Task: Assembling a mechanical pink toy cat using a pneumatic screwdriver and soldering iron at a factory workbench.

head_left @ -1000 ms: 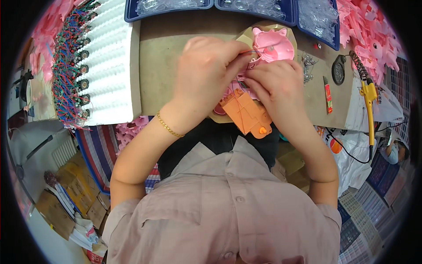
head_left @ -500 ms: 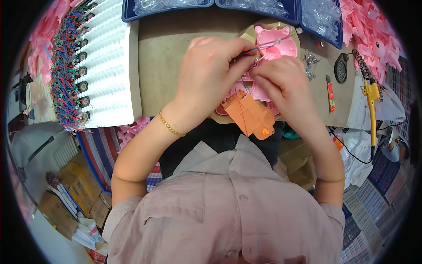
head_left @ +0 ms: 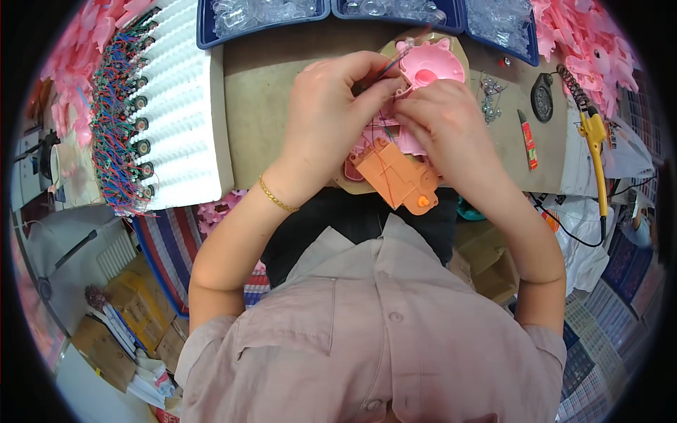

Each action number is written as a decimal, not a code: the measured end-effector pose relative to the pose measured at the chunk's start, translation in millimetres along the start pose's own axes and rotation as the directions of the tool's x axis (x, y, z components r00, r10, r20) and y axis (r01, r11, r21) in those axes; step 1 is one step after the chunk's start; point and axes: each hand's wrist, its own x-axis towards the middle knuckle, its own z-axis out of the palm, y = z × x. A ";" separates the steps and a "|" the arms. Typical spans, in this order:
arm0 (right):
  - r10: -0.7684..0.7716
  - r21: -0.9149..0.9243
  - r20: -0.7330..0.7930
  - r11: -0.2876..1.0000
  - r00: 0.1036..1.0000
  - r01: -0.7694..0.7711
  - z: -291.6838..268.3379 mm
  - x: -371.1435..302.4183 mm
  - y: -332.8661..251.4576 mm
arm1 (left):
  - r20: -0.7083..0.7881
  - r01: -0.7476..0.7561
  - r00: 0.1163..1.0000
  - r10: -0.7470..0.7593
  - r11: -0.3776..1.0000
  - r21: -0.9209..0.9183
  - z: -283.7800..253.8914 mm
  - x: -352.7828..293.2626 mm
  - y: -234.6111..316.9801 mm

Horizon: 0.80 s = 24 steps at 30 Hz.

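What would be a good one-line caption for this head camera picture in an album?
Both hands, left hand and right hand, pinch thin wires on a pink plastic toy shell above an orange plastic part.

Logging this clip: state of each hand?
Left hand: closed, pinching thin wires.
Right hand: closed on the pink part.

A brown workbench [head_left: 268, 106] bears a white foam block [head_left: 180, 106], blue trays [head_left: 261, 17] and a round board [head_left: 462, 56].

Before you: bright, even overhead light, soft shadows, sharp centre, strong fisheye bending and black vignette at the rim.
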 end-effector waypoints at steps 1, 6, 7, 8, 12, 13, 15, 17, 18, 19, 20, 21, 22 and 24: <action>0.008 0.047 0.005 0.999 1.000 -0.008 1.2 -1.2 1.5 | -0.034 -0.003 0.999 0.001 0.999 -0.045 0.8 -0.2 -1.2; 0.081 0.112 -0.073 0.991 0.994 -0.073 0.1 -7.7 -1.9 | -0.007 -0.087 0.996 0.087 0.993 0.083 -3.5 -5.4 -7.1; 0.060 0.080 -0.051 0.995 0.997 -0.056 -1.6 -6.4 -3.2 | -0.014 -0.127 0.992 0.129 0.985 0.115 -3.5 -4.3 -8.4; 0.060 0.080 -0.049 0.995 0.997 -0.056 -1.5 -5.7 -3.7 | -0.020 -0.165 0.985 0.170 0.975 0.147 -3.6 -3.6 -9.4; 0.054 0.046 -0.010 0.998 0.999 -0.053 0.7 -1.5 -4.6 | -0.033 -0.227 0.970 0.240 0.947 0.226 -1.0 -1.8 -13.5; 0.052 0.016 -0.022 0.999 0.998 -0.051 1.3 0.6 -5.6 | -0.060 -0.244 0.963 0.262 0.945 0.217 0.1 -0.8 -14.4; 0.058 0.000 -0.009 0.998 0.998 -0.058 2.1 1.4 -7.0 | -0.088 -0.255 0.956 0.278 0.944 0.211 1.6 0.3 -13.5; 0.068 -0.018 0.000 0.998 0.998 -0.068 2.4 0.6 -9.6 | -0.097 -0.246 0.958 0.272 0.945 0.217 2.4 1.6 -10.6; 0.097 -0.039 0.038 0.995 0.995 -0.096 2.3 -0.1 -11.7 | -0.095 -0.243 0.958 0.269 0.945 0.217 3.1 1.3 -10.9; 0.132 -0.066 0.072 0.990 0.989 -0.127 1.6 -0.6 -13.2 | -0.104 -0.256 0.952 0.286 0.938 0.234 4.2 1.8 -10.7; 0.137 -0.068 0.070 0.989 0.988 -0.133 1.2 -0.3 -14.3 | -0.113 -0.270 0.946 0.305 0.930 0.250 5.2 2.1 -10.4; 0.119 -0.066 0.072 0.991 0.990 -0.114 0.8 0.2 -15.4 | -0.108 -0.275 0.945 0.308 0.930 0.246 5.2 1.6 -10.2; 0.100 -0.068 0.072 0.993 0.992 -0.095 -0.2 0.1 -15.2 | -0.102 -0.254 0.955 0.280 0.944 0.213 5.0 1.5 -10.7; 0.090 -0.062 0.010 0.994 0.996 -0.089 -6.3 -10.2 -13.8 | -0.092 -0.239 0.962 0.258 0.955 0.174 0.9 0.4 -8.9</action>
